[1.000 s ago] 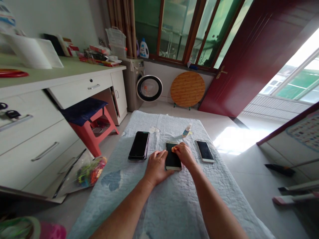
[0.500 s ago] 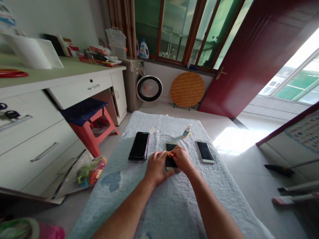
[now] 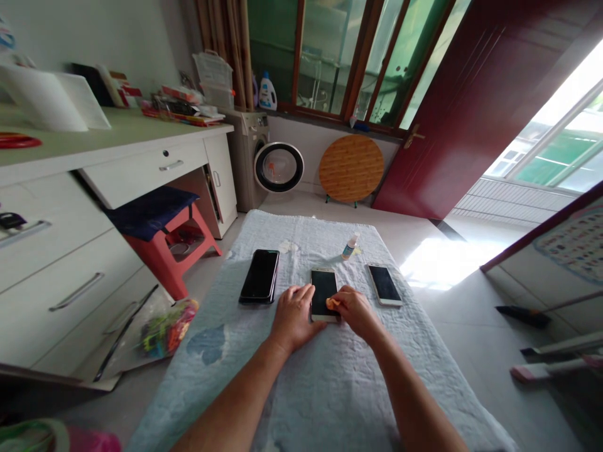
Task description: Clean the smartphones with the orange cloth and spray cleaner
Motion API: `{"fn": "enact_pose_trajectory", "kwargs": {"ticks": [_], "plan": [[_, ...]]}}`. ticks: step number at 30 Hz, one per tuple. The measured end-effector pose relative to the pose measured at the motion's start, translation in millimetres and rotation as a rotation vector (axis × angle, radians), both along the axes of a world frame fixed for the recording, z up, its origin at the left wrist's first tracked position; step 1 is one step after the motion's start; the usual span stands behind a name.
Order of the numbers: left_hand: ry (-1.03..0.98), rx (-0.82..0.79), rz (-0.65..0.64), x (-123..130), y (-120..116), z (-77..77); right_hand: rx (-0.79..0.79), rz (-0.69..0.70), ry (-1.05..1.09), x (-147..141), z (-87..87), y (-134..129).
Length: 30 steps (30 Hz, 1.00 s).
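At the middle of the table cover [image 3: 325,395], a light-framed smartphone [image 3: 323,285] lies flat, dark screen up, between the two hands. The left hand [image 3: 293,315] holds it by the edges: curved fingers at the left long edge, thumb along the lower end. The right hand [image 3: 355,309] is closed, its fingertips pinching a small orange cloth [image 3: 332,304] against the lower right part of the screen.

Left of the left hand lies a black smartphone [image 3: 259,275]; right of the right hand lies a white-framed smartphone [image 3: 384,284]. Both are face up and apart from the hands. A small spray bottle [image 3: 349,247] stands upright beyond the right hand. Past the table's far edge are a washing machine [image 3: 245,163], door open, and a round wooden tabletop [image 3: 352,167] on edge.
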<state>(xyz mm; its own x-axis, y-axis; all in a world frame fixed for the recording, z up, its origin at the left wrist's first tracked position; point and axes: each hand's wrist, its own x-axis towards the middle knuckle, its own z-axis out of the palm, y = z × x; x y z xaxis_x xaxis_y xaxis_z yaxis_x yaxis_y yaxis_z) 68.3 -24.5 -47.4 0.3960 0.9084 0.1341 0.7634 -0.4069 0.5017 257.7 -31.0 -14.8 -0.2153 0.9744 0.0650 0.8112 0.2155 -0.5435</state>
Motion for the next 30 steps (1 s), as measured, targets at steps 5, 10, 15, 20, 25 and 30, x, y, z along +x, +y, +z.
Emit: {"fn": "enact_pose_trajectory", "kwargs": {"ticks": [5, 10, 15, 20, 25, 30], "plan": [[-0.008, 0.009, 0.010, 0, -1, 1.2, 0.057, -0.123, -0.071, 3, -5.5, 40], [-0.030, 0.014, 0.014, 1, -2, 3.8, 0.087, -0.202, -0.120, 0, -7.3, 73], [-0.041, 0.003, 0.016, 1, -3, 6.7, 0.079, -0.295, -0.116, -3, -11.7, 88], [-0.034, -0.017, 0.024, 1, -3, 8.9, 0.079, -0.364, -0.105, -5, -15.0, 82], [-0.017, -0.021, 0.032, 2, -3, 8.4, 0.076, -0.402, -0.088, -4, -13.4, 65], [-0.012, -0.012, 0.021, 2, -2, 6.4, 0.068, -0.377, -0.073, -6, -11.6, 43]]}}
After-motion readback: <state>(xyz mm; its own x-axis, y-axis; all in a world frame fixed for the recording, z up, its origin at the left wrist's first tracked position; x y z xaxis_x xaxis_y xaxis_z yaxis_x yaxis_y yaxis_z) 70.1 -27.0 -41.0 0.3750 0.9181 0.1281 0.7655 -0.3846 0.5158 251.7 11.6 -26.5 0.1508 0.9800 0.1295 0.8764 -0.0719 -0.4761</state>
